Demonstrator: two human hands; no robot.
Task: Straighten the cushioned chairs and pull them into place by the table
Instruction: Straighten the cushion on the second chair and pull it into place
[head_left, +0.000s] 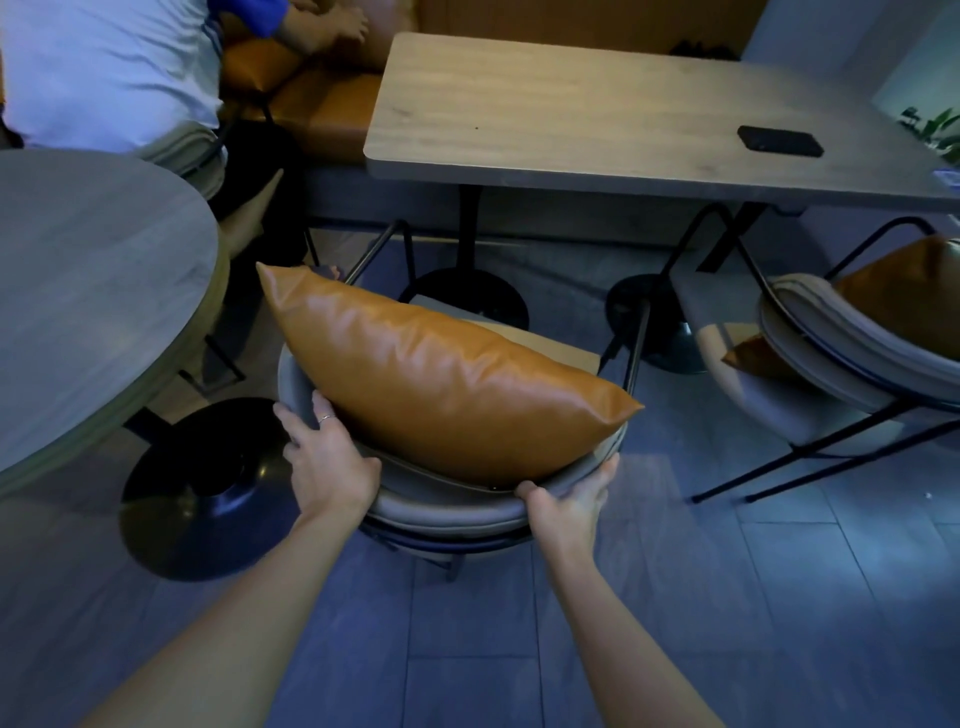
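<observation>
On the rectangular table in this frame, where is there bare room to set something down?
The rectangular table is bare across its left and middle, from the left edge to the black phone. The right end is tighter, with the phone and something small at the frame edge. Both hands, left hand and right hand, grip the chair back.

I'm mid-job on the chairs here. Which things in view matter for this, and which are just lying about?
Part of the job:
near chair, gripped at its backrest by left hand and right hand
orange cushion on it
second chair, to the right
rectangular table

Just lying about:
black phone on that table
round table
seated person
</observation>
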